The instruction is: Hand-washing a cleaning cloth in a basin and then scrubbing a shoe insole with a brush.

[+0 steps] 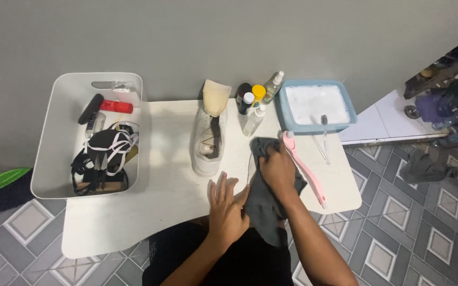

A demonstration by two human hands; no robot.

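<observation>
My right hand [278, 172] presses down on a dark grey cloth [263, 204] that lies on the white table [133, 212] and hangs over its front edge. My left hand [226, 204] lies flat with fingers spread, touching the cloth's left side. A white shoe [208, 137] with its tongue pulled up stands just beyond my left hand. A pink long-handled brush [306, 172] lies right of the cloth.
A white bin [59, 132] with laces, tools and a red item stands at the left. Several small bottles [255, 106] are behind the shoe. A blue basin [316, 103] of foamy water with a clear brush [324, 137] leaning on it sits at the back right. A grey rag [425, 167] lies on the tiled floor.
</observation>
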